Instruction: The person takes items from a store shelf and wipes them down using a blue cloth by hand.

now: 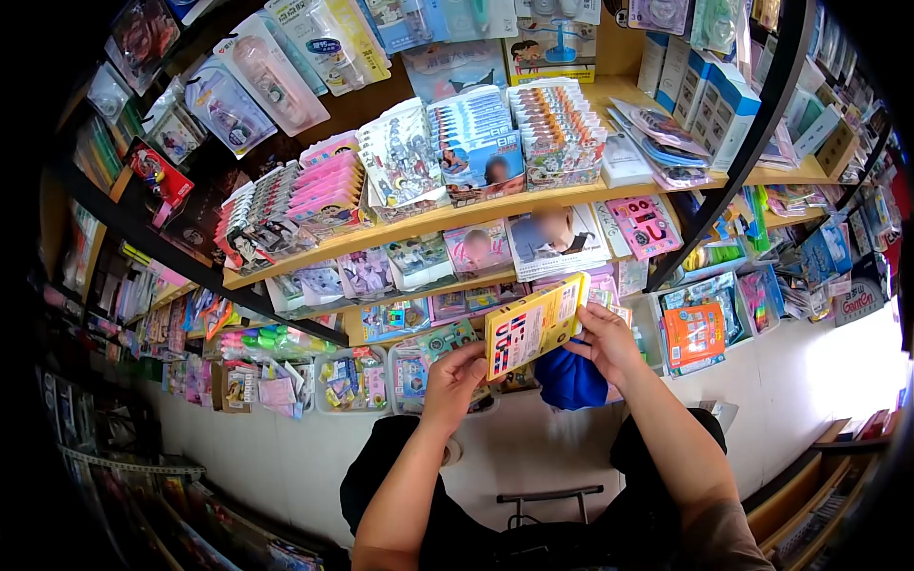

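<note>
A flat yellow box (537, 325) with red and blue print is held up in front of the shelves, tilted, between my two hands. My left hand (455, 383) grips its lower left edge, thumb toward me. My right hand (607, 344) has its fingers closed at the box's right edge. Just below the box and right hand is a dark blue, cloth-like bundle (572, 379); what it rests on cannot be made out. Past the box, picture packets (558, 240) lie on the lower shelf.
A wooden shelf (409, 226) carries rows of card packs (479, 157) and stacked packets. Blister-packed goods (274, 84) hang above. Black shelf posts (728, 181) slant at both sides. Plastic bins (350, 385) of small goods stand low down. A dark stool frame (550, 497) shows between my legs.
</note>
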### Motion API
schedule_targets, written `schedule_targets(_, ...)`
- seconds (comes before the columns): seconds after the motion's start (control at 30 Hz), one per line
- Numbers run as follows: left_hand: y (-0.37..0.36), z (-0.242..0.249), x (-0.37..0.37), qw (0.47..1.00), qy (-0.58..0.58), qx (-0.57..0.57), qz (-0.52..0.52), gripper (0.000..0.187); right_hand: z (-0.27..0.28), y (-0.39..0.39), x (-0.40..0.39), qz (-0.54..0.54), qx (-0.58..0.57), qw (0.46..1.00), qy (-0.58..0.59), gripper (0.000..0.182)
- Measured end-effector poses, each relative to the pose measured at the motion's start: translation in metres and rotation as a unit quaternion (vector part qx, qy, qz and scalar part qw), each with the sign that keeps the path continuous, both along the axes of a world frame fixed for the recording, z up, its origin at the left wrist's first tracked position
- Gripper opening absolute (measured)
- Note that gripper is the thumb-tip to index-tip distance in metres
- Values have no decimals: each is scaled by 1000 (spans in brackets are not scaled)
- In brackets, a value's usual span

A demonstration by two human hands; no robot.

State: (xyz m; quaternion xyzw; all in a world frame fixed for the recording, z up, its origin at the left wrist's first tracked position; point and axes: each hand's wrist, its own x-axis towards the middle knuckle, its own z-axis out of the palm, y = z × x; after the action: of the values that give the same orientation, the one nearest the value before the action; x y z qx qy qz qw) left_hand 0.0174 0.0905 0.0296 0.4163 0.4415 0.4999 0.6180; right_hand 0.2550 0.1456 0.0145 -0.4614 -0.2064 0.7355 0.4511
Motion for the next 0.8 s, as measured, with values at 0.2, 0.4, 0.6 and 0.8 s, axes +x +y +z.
schedule_targets(0.2, 1, -4, 3, 1000, -16, -10, -6, 35, 1, -1, 1, -2, -21, 1000, -23, 17)
schedule_targets(0.4, 2, 2, 4, 999, -2, -36, 13, 32, 1, 0, 6, 22, -7, 1000, -19, 15)
schedule_targets(0.6, 6, -1, 5, 993, 45, -103, 46, 32, 6, -3, 5, 15, 55, 998, -37, 11)
schedule_targets(0.8, 12, -11, 7, 933, -250, -258, -31, 94, 10, -12, -6, 58, 237, 962, -121, 8)
